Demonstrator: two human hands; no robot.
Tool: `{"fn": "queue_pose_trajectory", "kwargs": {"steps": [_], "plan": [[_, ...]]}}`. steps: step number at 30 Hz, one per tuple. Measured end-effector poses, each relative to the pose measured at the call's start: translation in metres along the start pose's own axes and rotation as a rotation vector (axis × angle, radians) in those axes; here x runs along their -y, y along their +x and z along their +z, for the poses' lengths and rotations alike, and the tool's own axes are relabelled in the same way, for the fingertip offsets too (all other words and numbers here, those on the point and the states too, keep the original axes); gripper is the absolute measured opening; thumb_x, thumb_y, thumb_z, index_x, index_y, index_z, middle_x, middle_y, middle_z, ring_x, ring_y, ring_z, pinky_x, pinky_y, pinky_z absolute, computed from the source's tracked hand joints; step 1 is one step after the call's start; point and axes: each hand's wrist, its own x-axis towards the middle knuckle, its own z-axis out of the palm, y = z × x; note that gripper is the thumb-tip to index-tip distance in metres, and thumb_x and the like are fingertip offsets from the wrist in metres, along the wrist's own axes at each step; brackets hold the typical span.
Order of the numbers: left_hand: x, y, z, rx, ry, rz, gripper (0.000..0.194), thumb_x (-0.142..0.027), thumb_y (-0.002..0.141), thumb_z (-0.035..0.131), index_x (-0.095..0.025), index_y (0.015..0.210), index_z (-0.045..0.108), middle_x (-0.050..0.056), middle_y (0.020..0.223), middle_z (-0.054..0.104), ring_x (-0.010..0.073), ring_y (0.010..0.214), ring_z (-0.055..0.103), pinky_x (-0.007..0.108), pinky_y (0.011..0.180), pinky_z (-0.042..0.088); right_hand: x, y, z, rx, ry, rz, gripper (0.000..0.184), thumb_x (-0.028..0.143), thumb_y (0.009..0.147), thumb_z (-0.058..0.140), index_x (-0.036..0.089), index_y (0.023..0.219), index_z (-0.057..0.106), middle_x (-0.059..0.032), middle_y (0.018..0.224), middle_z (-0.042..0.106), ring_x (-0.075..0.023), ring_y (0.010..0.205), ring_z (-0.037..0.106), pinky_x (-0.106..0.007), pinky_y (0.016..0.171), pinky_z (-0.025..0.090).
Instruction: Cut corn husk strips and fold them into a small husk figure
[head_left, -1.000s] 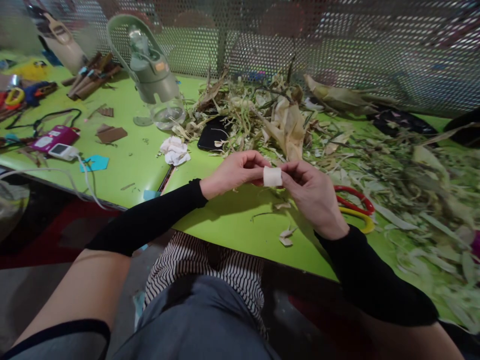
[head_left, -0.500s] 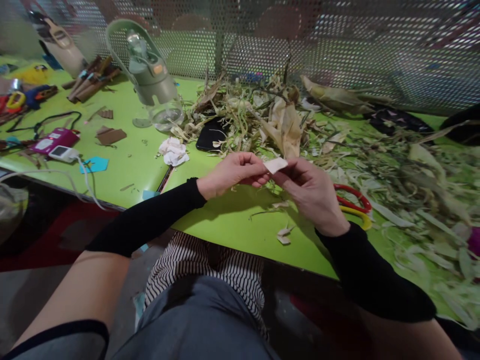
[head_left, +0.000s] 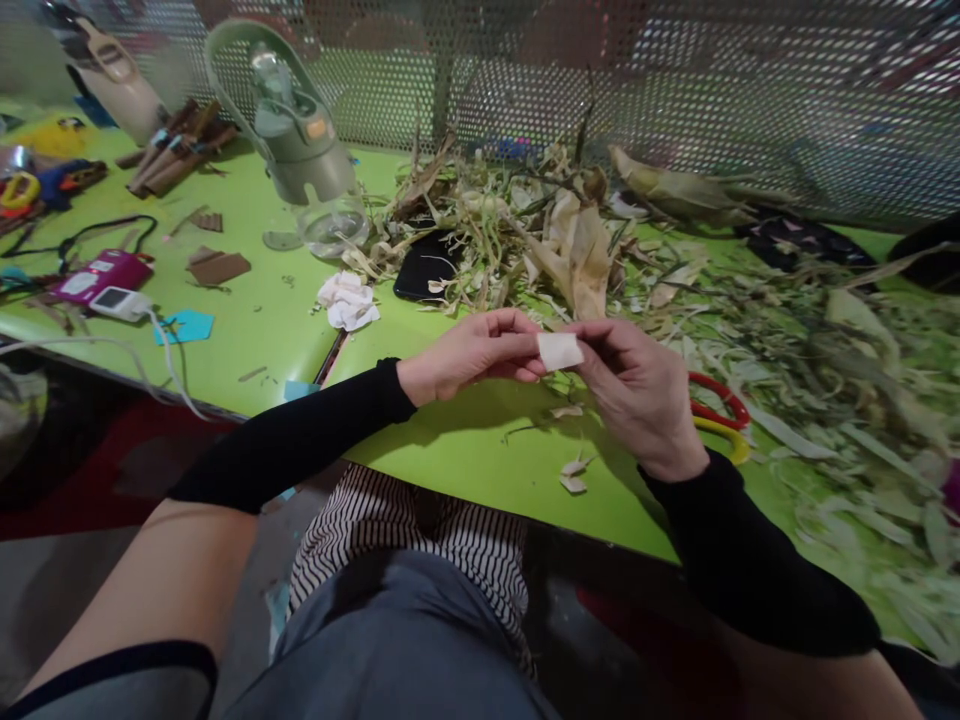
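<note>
My left hand [head_left: 472, 352] and my right hand [head_left: 637, 390] meet above the green table [head_left: 465, 460], both pinching a small pale piece of corn husk [head_left: 559, 351] between their fingertips. Both wrists wear black sleeves. Behind the hands lies a big heap of dried corn husks [head_left: 570, 240]. Small husk scraps [head_left: 571, 475] lie on the table just below my right hand.
Red and yellow scissor handles [head_left: 716, 415] lie right of my right hand. A black phone [head_left: 427, 270], a crumpled tissue [head_left: 346, 300], a green-lidded bottle [head_left: 300, 140], a pink device [head_left: 101, 275] and cables sit left. A perforated metal screen [head_left: 675, 90] backs the table.
The husk piece was turned and tilted between my fingers, then brought back flat. Both hands stayed in nearly the same place.
</note>
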Motion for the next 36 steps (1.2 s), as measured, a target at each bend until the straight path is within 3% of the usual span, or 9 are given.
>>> {"fn": "queue_pose_trajectory", "kwargs": {"steps": [4, 10, 13, 19, 22, 25, 28, 32, 36], "plan": [[0.005, -0.001, 0.004, -0.012, 0.083, 0.147, 0.013, -0.018, 0.099, 0.065, -0.017, 0.09, 0.056, -0.001, 0.078, 0.071, 0.0073, 0.069, 0.068, 0.025, 0.079, 0.058, 0.005, 0.0, 0.003, -0.028, 0.127, 0.095, 0.029, 0.055, 0.092, 0.074, 0.026, 0.093, 0.072, -0.0044, 0.085, 0.075, -0.0205, 0.075, 0.07, -0.037, 0.068, 0.059], [0.004, -0.005, 0.001, -0.017, 0.465, 0.439, 0.034, -0.036, 0.082, 0.087, -0.016, 0.085, 0.06, -0.002, 0.074, 0.068, 0.0072, 0.066, 0.06, 0.021, 0.065, 0.047, 0.006, 0.0, 0.004, -0.001, 0.155, 0.151, 0.026, 0.049, 0.086, 0.081, 0.024, 0.089, 0.074, -0.0019, 0.078, 0.073, -0.0177, 0.07, 0.067, -0.033, 0.065, 0.058], [0.002, -0.005, 0.0, -0.053, 0.483, 0.414, 0.034, -0.036, 0.083, 0.086, -0.016, 0.083, 0.059, -0.003, 0.069, 0.067, 0.0064, 0.062, 0.058, 0.021, 0.062, 0.045, 0.005, 0.0, 0.004, 0.004, 0.169, 0.165, 0.023, 0.046, 0.088, 0.08, 0.024, 0.091, 0.075, -0.0025, 0.081, 0.075, -0.0174, 0.07, 0.068, -0.033, 0.067, 0.059], [-0.004, -0.001, -0.001, -0.01, 0.239, 0.057, 0.018, -0.022, 0.099, 0.066, -0.015, 0.085, 0.056, 0.001, 0.076, 0.074, 0.0056, 0.064, 0.065, 0.019, 0.063, 0.049, 0.003, 0.0, 0.004, 0.033, 0.151, 0.085, 0.03, 0.056, 0.09, 0.077, 0.026, 0.093, 0.076, -0.0036, 0.088, 0.078, -0.0191, 0.075, 0.07, -0.034, 0.068, 0.06], [-0.005, -0.002, -0.003, 0.0, 0.195, -0.029, 0.021, -0.023, 0.099, 0.064, -0.015, 0.082, 0.055, 0.0, 0.074, 0.072, 0.0046, 0.062, 0.064, 0.018, 0.059, 0.045, 0.002, 0.0, 0.004, 0.073, 0.124, 0.034, 0.029, 0.056, 0.09, 0.078, 0.027, 0.095, 0.077, -0.0036, 0.093, 0.079, -0.0193, 0.078, 0.071, -0.034, 0.07, 0.059], [-0.005, -0.002, -0.003, -0.009, 0.211, 0.013, 0.017, -0.02, 0.097, 0.066, -0.016, 0.084, 0.056, -0.003, 0.074, 0.069, 0.0051, 0.065, 0.064, 0.018, 0.061, 0.045, 0.002, 0.001, 0.004, 0.049, 0.069, 0.035, 0.026, 0.052, 0.09, 0.077, 0.026, 0.093, 0.078, -0.0031, 0.089, 0.078, -0.0181, 0.074, 0.069, -0.032, 0.064, 0.056], [-0.002, -0.001, -0.003, -0.027, 0.275, 0.149, 0.015, -0.012, 0.09, 0.071, -0.016, 0.085, 0.057, -0.005, 0.073, 0.065, 0.0049, 0.066, 0.061, 0.019, 0.064, 0.047, 0.004, 0.001, 0.004, 0.032, 0.081, 0.089, 0.022, 0.046, 0.086, 0.081, 0.025, 0.087, 0.075, -0.0017, 0.082, 0.075, -0.0158, 0.067, 0.064, -0.029, 0.059, 0.051], [0.004, 0.001, -0.001, 0.005, 0.366, 0.31, 0.019, -0.009, 0.085, 0.074, -0.016, 0.083, 0.056, -0.007, 0.068, 0.06, 0.0043, 0.06, 0.056, 0.019, 0.061, 0.045, 0.005, 0.0, 0.006, 0.011, 0.17, 0.183, 0.016, 0.036, 0.082, 0.082, 0.023, 0.083, 0.071, 0.0009, 0.075, 0.069, -0.0125, 0.062, 0.057, -0.026, 0.054, 0.045], [0.011, 0.004, -0.001, 0.016, 0.411, 0.398, 0.015, -0.006, 0.087, 0.067, -0.016, 0.084, 0.056, -0.006, 0.07, 0.058, 0.0043, 0.059, 0.055, 0.019, 0.058, 0.043, 0.0, -0.001, 0.012, -0.023, 0.328, 0.288, 0.015, 0.031, 0.079, 0.081, 0.023, 0.08, 0.069, 0.0032, 0.07, 0.063, -0.0107, 0.058, 0.053, -0.024, 0.052, 0.042]]}}
